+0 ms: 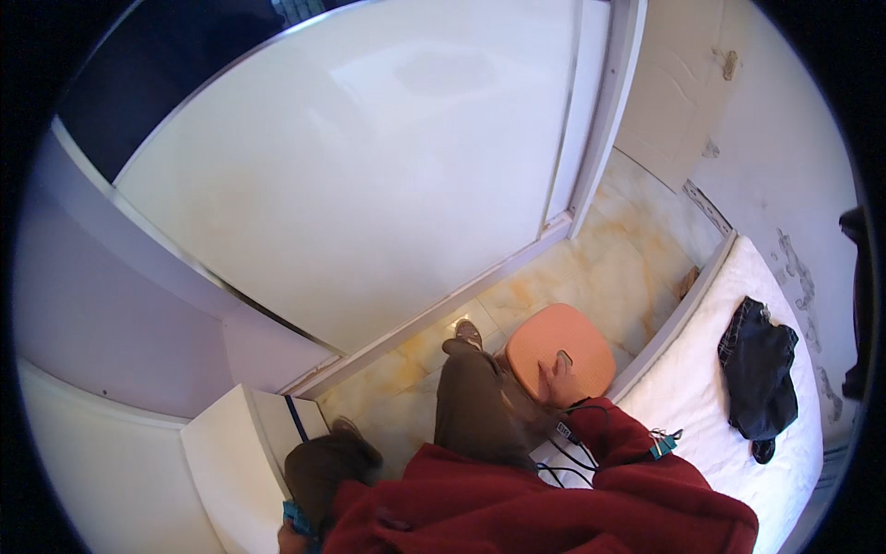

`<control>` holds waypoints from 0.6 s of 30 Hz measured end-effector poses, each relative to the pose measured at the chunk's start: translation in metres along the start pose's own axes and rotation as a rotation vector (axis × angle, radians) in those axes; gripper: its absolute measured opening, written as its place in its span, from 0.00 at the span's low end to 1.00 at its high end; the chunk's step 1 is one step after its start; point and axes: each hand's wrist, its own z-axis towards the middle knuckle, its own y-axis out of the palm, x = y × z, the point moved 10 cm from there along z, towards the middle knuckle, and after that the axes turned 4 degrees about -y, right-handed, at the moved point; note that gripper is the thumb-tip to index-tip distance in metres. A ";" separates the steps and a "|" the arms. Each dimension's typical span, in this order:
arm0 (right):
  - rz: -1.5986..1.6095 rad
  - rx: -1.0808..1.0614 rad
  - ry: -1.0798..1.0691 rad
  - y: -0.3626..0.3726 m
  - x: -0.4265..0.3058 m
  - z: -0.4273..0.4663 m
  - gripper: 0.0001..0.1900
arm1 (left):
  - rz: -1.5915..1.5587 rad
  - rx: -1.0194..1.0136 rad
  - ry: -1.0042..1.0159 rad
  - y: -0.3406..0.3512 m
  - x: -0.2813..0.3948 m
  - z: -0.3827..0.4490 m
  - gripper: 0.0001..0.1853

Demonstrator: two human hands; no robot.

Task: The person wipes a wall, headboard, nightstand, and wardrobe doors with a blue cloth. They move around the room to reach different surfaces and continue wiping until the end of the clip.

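Observation:
An orange plastic stool point(578, 339) stands on the floor in front of me, to the right of my leg. My right hand point(559, 382) lies on its seat by the handle slot; whether its fingers grip the slot's edge is unclear. At the bottom left my left hand point(292, 539) is partly cut off, with a teal item point(296, 518) at its fingers. Black cables point(569, 478) hang below my right sleeve, and a teal clip point(663, 447) sits on that sleeve.
A large white sliding panel point(387, 173) rises ahead. To the right is a bed with a white cover point(664, 388) and a dark garment point(760, 374) on it. A white cabinet point(228, 457) stands at the left. Marble-patterned tile floor point(609, 256) runs between panel and bed.

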 end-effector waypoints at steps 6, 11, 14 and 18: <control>0.303 0.176 -0.208 -0.121 -0.050 0.070 0.23 | -0.360 0.151 0.352 -0.105 0.224 0.033 0.15; 0.849 -0.055 -0.458 -0.172 -0.212 0.113 0.21 | -0.383 0.099 0.614 -0.056 0.415 0.017 0.18; 1.236 -0.493 -0.406 -0.142 -0.316 0.097 0.24 | -0.439 -0.034 0.683 0.010 0.466 -0.007 0.18; 1.356 -0.823 -0.245 -0.105 -0.390 0.066 0.24 | -0.342 -0.071 0.798 0.057 0.476 -0.030 0.20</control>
